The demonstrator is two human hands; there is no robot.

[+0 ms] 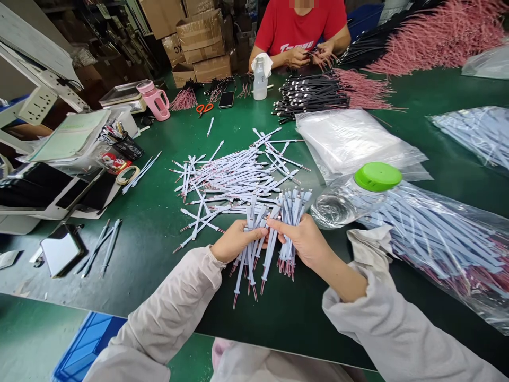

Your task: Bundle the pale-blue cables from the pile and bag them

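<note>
My left hand [234, 240] is closed around a loose bunch of short white cables [248, 254], their red wire ends hanging down. Touching it at the fingertips, my right hand [308, 241] grips a denser white cable bundle [292, 212], its plugs pointing up and its wire ends below. One single white cable [270, 249] slants between the two hands, with my right thumb and fingers at its top. Just beyond the hands, a heap of the same white cables [234, 175] lies scattered on the green table [159, 212].
Right of my hands are a green-lidded clear jar [377, 178], a bagged load of white cables [437, 233] and clear plastic bags [353, 138]. A co-worker in a red shirt [300, 26] handles cables across the table. Orange scissors [204, 110] and a pink cup [154, 101] stand back left.
</note>
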